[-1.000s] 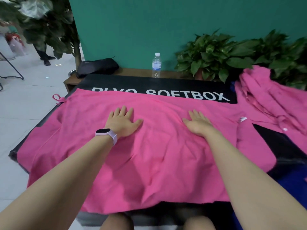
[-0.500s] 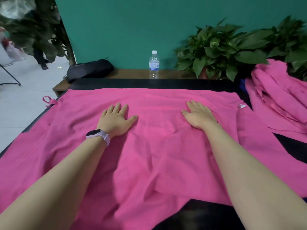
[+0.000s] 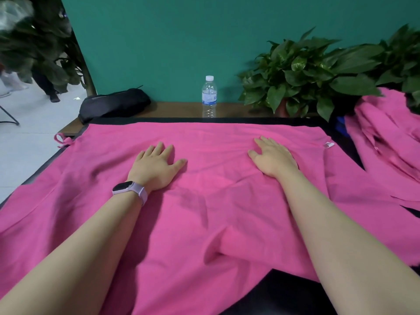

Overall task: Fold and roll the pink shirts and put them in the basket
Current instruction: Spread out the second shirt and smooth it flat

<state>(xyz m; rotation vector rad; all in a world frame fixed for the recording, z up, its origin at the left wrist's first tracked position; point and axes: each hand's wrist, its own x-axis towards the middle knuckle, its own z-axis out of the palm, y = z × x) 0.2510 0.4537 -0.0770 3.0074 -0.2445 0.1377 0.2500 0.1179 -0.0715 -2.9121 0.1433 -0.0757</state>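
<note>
A big pink shirt (image 3: pixel 204 201) lies spread out flat on a black table (image 3: pixel 284 292). The left hand (image 3: pixel 156 167) and the right hand (image 3: pixel 272 158) both rest flat on it, fingers straight, holding nothing. Past the fingertips stands a water bottle (image 3: pixel 209 96). More pink shirts (image 3: pixel 386 144) lie in a heap to the right of the right fingers. No basket shows.

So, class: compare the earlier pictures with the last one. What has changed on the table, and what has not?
The far edge of the spread pink shirt now covers the white lettering on the black mat. Nothing was gripped or released. The left hand and right hand stay flat on the shirt; the bottle and shirt pile are unmoved.
</note>
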